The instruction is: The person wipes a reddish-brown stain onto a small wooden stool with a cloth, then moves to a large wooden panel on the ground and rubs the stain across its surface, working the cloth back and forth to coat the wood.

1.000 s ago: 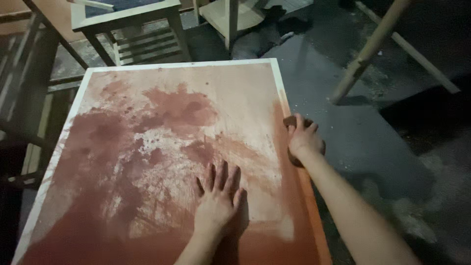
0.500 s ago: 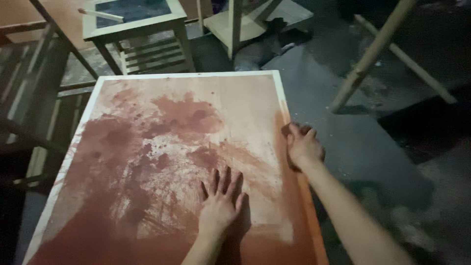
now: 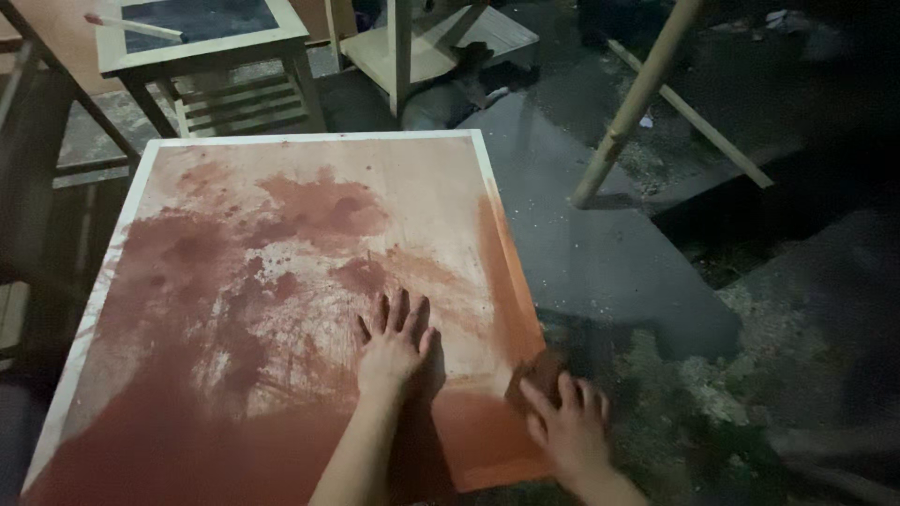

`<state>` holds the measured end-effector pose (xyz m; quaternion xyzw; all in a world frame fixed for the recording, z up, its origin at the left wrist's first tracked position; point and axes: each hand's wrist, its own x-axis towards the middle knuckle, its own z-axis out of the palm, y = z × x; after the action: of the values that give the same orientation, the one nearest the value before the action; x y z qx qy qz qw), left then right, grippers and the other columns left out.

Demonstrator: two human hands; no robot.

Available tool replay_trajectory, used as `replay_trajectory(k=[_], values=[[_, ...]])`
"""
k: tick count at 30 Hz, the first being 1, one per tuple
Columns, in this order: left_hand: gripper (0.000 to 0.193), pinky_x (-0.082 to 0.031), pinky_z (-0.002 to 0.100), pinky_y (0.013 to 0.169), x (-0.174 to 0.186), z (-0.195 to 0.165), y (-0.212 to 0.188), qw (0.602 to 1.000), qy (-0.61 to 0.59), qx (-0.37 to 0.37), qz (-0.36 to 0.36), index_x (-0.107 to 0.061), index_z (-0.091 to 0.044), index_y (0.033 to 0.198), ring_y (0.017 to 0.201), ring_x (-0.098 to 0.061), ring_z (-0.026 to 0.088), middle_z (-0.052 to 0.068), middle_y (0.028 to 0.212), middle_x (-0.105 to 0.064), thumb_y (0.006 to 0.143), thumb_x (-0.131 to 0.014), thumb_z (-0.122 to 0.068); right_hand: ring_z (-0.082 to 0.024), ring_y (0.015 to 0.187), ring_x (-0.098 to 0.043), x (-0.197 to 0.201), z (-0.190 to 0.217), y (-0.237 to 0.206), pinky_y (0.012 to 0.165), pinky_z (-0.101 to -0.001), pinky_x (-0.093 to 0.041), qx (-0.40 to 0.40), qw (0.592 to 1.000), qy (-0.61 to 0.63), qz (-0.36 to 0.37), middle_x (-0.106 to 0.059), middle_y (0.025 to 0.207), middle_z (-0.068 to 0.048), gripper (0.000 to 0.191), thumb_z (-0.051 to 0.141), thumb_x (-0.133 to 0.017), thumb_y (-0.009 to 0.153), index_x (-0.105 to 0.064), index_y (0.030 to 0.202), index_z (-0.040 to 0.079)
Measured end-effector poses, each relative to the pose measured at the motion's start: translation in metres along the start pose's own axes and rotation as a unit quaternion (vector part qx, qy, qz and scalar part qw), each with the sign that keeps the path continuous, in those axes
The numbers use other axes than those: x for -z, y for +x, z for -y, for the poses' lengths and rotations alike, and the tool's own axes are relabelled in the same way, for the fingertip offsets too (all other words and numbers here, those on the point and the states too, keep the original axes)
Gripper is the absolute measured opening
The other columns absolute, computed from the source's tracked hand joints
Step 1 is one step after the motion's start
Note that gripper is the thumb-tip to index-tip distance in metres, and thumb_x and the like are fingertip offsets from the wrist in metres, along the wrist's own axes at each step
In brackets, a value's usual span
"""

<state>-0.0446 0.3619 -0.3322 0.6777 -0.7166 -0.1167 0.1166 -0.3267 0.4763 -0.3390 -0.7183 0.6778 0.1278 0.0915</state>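
Big flat wooden board with pale edging [image 3: 281, 281] is only patchily stained reddish-brown, left hand [image 3: 394, 347] splayed flat mid-board, right hand [image 3: 567, 431] pressing a dark brownish rag [image 3: 534, 375] on its right edge, so plenty left.

One stained wooden board [image 3: 281, 309] fills the frame's left. Two hands rest on it: the left hand [image 3: 394, 342] and the right hand [image 3: 567, 431]. One small table [image 3: 202, 52] stands upper left.

Board [image 3: 281, 281]: pale wood, blotchy red-brown stain, white edge.
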Motion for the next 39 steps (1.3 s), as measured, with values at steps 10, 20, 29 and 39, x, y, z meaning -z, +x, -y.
replay_trajectory(k=[10,20,29,39], values=[[0.074,-0.005,0.063,0.121,0.006,0.015,0.015,0.997,0.039,-0.016,0.067,-0.021,-0.031,0.165,0.154,-0.01,0.028,-0.002,0.167,-0.015,0.099,-0.038,-0.06,-0.047,0.148,-0.016,0.011,0.006,0.043,0.106,-0.0735,-0.023,0.049,0.998,0.046,0.001,-0.013,0.165,-0.021,0.097,0.058,-0.072,0.085,-0.017,0.163,0.04],[0.072,-0.008,0.065,0.117,0.0,0.038,0.006,0.993,0.059,-0.041,-0.094,-0.033,-0.019,0.157,0.15,-0.02,0.035,0.012,0.163,-0.026,0.097,-0.046,-0.056,-0.034,0.14,-0.041,0.083,0.022,0.18,0.114,-0.0586,-0.035,-0.007,0.995,0.035,-0.095,-0.038,0.154,-0.012,0.067,0.063,-0.06,0.093,-0.041,0.149,0.03],[0.073,-0.01,0.066,0.116,0.007,0.034,0.003,0.994,0.046,-0.034,-0.096,-0.034,-0.019,0.156,0.15,-0.021,0.033,0.012,0.162,-0.029,0.094,-0.049,-0.055,-0.036,0.129,-0.055,0.148,0.038,0.271,0.105,-0.05,-0.047,-0.024,0.986,0.052,-0.154,-0.053,0.14,-0.015,0.054,0.056,-0.055,0.1,-0.056,0.141,0.023],[0.073,-0.006,0.066,0.115,0.001,0.041,0.016,0.995,0.052,-0.038,-0.078,-0.03,-0.022,0.156,0.155,-0.015,0.034,0.011,0.17,-0.021,0.095,-0.047,-0.058,-0.037,0.128,-0.054,0.138,0.041,0.242,0.104,-0.053,-0.047,-0.009,0.988,0.072,-0.138,-0.051,0.144,-0.016,0.055,0.054,-0.06,0.096,-0.054,0.141,0.024]])
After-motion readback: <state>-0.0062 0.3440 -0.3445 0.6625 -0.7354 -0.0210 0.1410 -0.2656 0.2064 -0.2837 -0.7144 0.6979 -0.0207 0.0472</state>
